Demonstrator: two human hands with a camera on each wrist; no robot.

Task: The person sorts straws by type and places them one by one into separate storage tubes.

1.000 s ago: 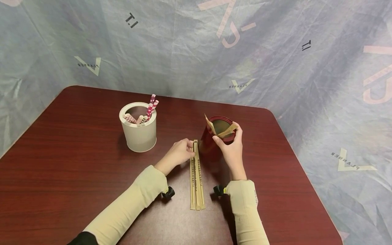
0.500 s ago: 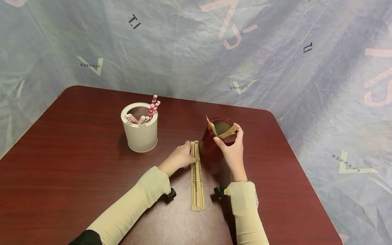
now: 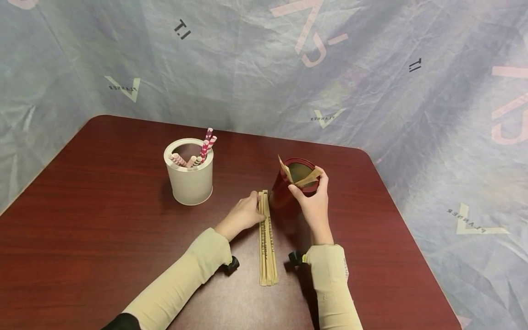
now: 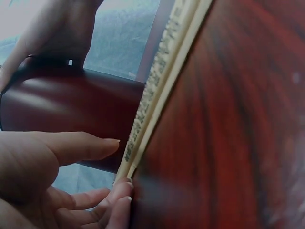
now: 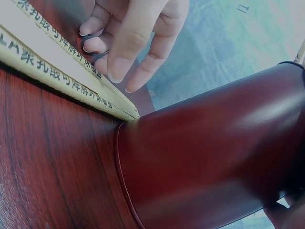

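Note:
Several paper-wrapped straws [image 3: 268, 250] with printed lettering lie side by side on the table. My left hand [image 3: 244, 213] is at their far end, fingertips touching the edge of the wrappers [image 4: 157, 90]. Its thumb is held apart from the fingers, close over the straws, and is not seen closing on one. My right hand [image 3: 314, 199] grips the upper part of an upright dark red can [image 3: 284, 195], thumb and fingers spread round the rim. From the can's mouth stick out brown wrapper ends [image 3: 308, 177]. In the right wrist view the can [image 5: 214, 148] stands against the straws' ends.
A white can [image 3: 189, 185] holding several pink, purple and striped paper straws [image 3: 205, 149] stands at the back left of the reddish-brown wooden table [image 3: 103, 229]. A printed grey cloth [image 3: 231, 59] hangs behind the table and along its right side.
My left hand has slid slightly toward me along the straws, and the straws have shifted slightly. The right hand keeps its grip on the can.

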